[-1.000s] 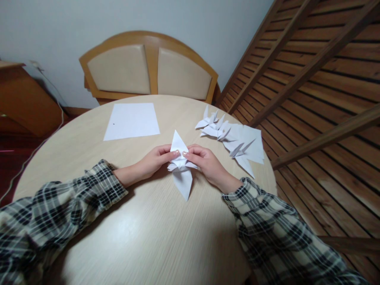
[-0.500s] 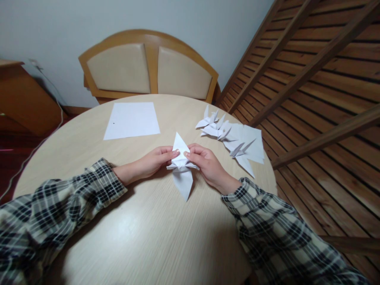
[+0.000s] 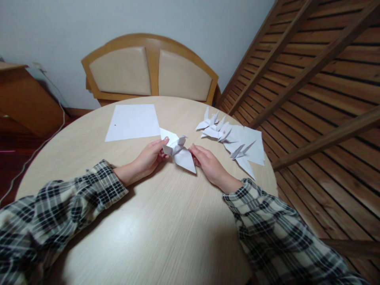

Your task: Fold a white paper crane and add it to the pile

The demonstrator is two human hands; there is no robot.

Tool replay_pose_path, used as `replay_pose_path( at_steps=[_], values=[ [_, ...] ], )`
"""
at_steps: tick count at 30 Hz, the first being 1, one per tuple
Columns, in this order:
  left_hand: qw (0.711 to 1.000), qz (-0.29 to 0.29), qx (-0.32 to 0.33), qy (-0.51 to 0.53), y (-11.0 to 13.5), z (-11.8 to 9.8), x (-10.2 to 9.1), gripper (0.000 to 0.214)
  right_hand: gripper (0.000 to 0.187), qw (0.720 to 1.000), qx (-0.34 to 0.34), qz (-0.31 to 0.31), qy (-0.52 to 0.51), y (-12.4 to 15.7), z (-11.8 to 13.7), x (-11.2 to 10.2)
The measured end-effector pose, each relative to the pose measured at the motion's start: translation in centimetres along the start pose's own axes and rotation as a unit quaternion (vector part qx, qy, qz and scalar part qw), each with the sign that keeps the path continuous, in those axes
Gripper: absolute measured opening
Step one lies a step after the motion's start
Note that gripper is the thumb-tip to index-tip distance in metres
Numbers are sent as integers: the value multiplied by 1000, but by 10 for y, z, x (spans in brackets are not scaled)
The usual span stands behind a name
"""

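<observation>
A white folded paper crane (image 3: 182, 157) is held just above the middle of the round table, its wings slanting from upper left to lower right and its narrow points standing up in the centre. My left hand (image 3: 151, 157) is closed on its left side, thumb on top and fingers underneath. At the other side, my right hand (image 3: 207, 161) has thumb and fingers pinched together at the edge of the right wing. The fingertips there are partly hidden behind the paper.
Several finished paper cranes (image 3: 219, 128) stand in a row at the right, partly on white paper sheets (image 3: 252, 144). A white sheet (image 3: 133, 120) lies at the back left of the round table (image 3: 142, 229). Behind it stands a padded chair (image 3: 121, 71); wooden slats (image 3: 311, 130) rise at the right.
The crane has turned from pointing lengthwise to a diagonal, and its narrow points now stand up. My left hand has shifted to its side; my right thumb has left its top.
</observation>
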State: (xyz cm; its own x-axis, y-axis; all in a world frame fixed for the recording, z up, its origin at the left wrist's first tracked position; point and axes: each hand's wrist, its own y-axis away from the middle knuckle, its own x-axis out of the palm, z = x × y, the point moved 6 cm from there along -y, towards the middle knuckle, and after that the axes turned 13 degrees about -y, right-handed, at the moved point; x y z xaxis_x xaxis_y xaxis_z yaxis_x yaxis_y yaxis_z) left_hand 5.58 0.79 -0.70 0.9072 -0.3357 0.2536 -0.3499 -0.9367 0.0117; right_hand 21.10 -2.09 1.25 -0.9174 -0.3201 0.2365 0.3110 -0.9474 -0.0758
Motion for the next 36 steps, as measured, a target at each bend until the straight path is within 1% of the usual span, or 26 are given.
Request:
replay_pose_path(
  at_steps=[2,3,5,11,16,24,28,33,36],
  values=[
    [999,-42,19,10,-1,-3,-4,22,35,999,8,29,39,2,-1,5],
    [998,-53,24,13,0,-4,-4,22,33,997,10,38,59,3,-1,7],
    [998,-53,21,14,0,-5,-2,22,30,996,11,43,74,3,-2,7],
    [998,-51,13,20,1,-4,0,18,29,999,13,40,19,0,-3,5],
    [998,-63,-6,28,-1,0,-3,19,28,999,13,46,13,1,-2,5],
    [997,-68,-16,38,0,0,-4,17,30,1000,13,25,-2,-1,-2,0],
    [996,-70,-22,51,-1,1,-8,14,30,1000,10,21,4,0,-1,-1],
    [992,-97,-34,75,-4,3,-15,14,35,1000,9,-11,21,0,2,-7],
    [990,-113,-33,83,-4,1,-16,13,40,999,1,-26,42,1,5,-10]
  ],
)
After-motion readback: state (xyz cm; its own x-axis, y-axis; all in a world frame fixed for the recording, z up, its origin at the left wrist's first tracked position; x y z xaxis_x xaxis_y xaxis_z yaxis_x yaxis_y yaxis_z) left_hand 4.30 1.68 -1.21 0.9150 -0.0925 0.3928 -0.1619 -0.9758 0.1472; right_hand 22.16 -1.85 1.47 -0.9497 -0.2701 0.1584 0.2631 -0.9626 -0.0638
